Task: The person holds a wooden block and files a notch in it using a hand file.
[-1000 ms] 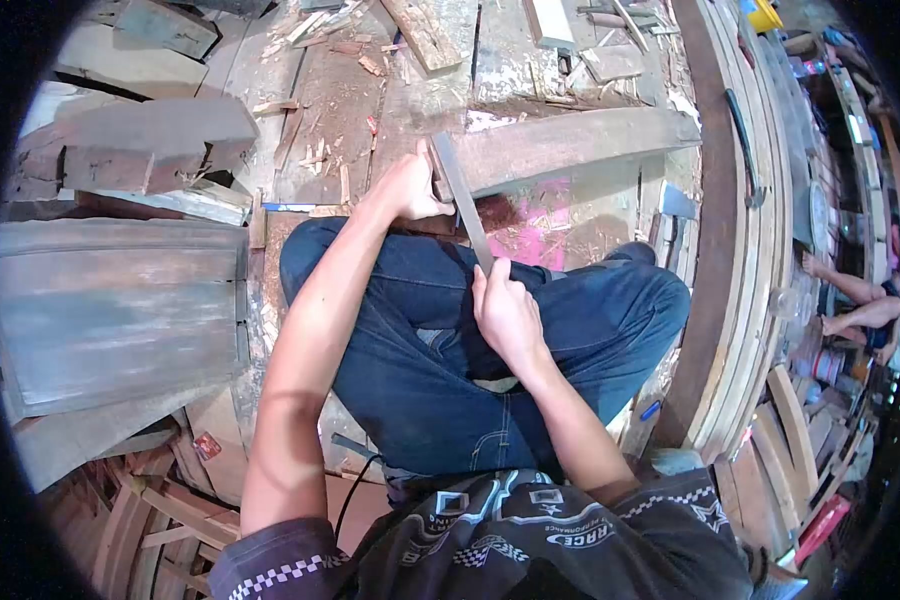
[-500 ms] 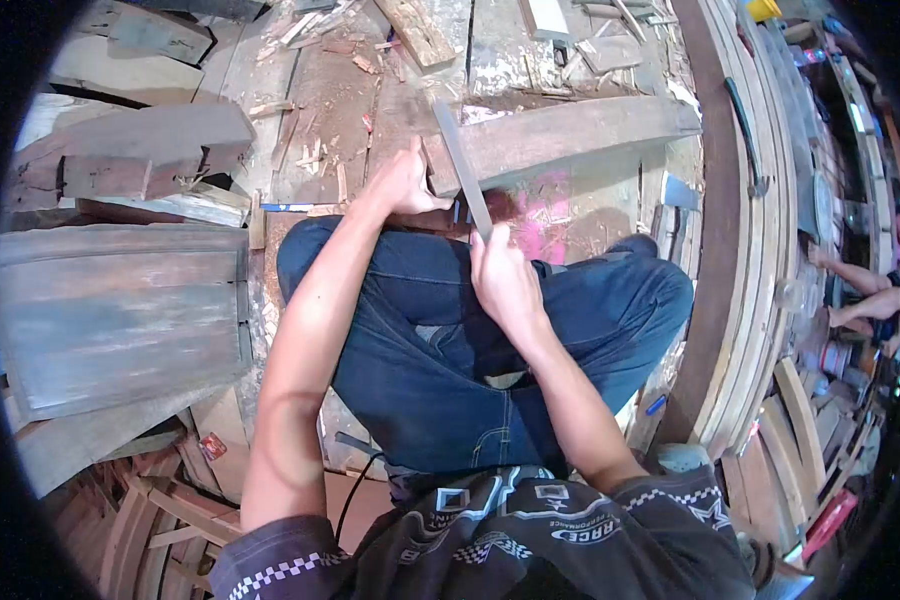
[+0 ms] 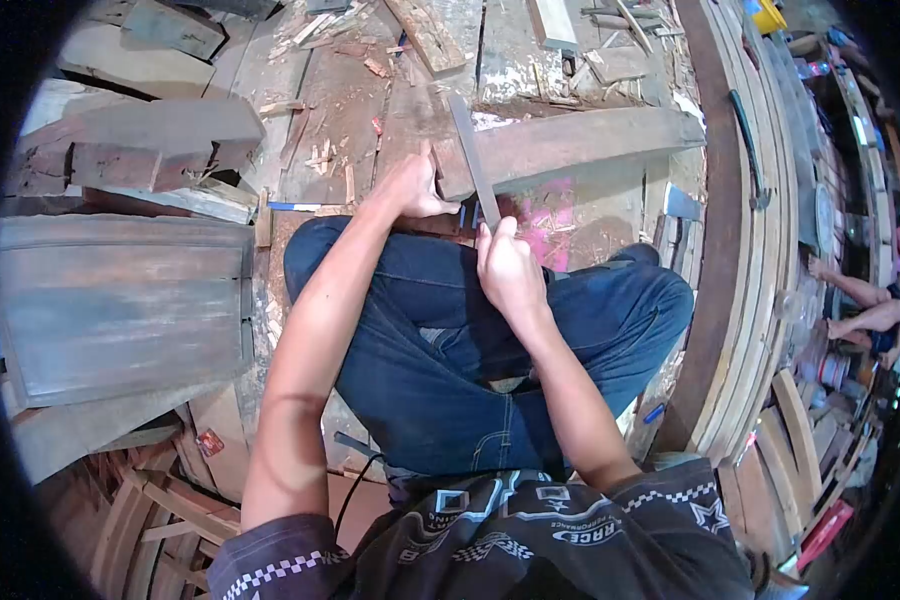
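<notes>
Head view, right hand (image 3: 513, 265) gripping metal bar (image 3: 474, 160), shirt (image 3: 530, 570) lettered "RACE"

One left hand (image 3: 417, 188), one right hand (image 3: 513, 265), one flat metal bar (image 3: 475, 158), one curved timber (image 3: 590, 136).
On the plank floor (image 3: 410, 120), one slim blue-and-white stick (image 3: 295, 207) near the left edge and one short blue stick (image 3: 654, 413) near the right; one red packet (image 3: 208, 443) toward the lower left corner; one broad panel (image 3: 120, 320) at the left edge; one hammer (image 3: 746, 140) along the right edge; one yellow container (image 3: 768, 16) beyond the upper right corner.
</notes>
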The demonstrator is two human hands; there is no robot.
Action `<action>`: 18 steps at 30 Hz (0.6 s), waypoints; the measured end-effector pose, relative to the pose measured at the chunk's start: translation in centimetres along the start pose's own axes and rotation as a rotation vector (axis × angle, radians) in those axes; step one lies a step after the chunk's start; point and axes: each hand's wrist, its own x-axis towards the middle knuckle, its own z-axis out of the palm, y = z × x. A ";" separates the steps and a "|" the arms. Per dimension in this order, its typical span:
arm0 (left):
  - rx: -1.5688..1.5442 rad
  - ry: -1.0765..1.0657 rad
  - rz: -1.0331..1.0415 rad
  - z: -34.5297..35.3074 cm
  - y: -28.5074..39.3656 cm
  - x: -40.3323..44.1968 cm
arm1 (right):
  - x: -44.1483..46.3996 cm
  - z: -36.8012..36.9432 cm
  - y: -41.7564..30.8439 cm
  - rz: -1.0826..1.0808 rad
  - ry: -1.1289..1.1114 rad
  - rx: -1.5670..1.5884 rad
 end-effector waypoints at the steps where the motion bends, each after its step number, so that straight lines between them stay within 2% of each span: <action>1: -0.006 0.035 0.023 0.4 -0.1 -0.2 | 0.0 -0.1 -0.1 0.008 0.001 0.003; 3: -0.006 0.114 0.077 1.0 -0.6 -0.2 | -2.4 0.1 0.9 0.012 -0.024 0.000; 5: 0.003 0.070 0.040 0.4 -0.5 0.2 | -4.3 -0.5 1.3 0.032 -0.082 -0.045; 7: 0.012 -0.020 -0.046 0.3 0.0 0.2 | -3.4 -0.5 1.2 -0.002 -0.034 -0.038; 9: 0.041 -0.031 -0.016 0.2 0.2 0.1 | -0.9 -0.2 0.7 -0.042 0.042 -0.004; 13: -0.002 -0.040 -0.030 -0.2 0.3 -0.3 | 0.1 -0.3 0.2 -0.053 0.053 0.006; 16: 0.029 -0.089 -0.076 -0.5 0.7 0.0 | -3.5 -1.0 1.1 0.034 -0.062 -0.029; 18: 0.050 0.045 -0.012 0.2 0.0 0.1 | -4.3 -1.2 1.7 0.038 -0.105 -0.060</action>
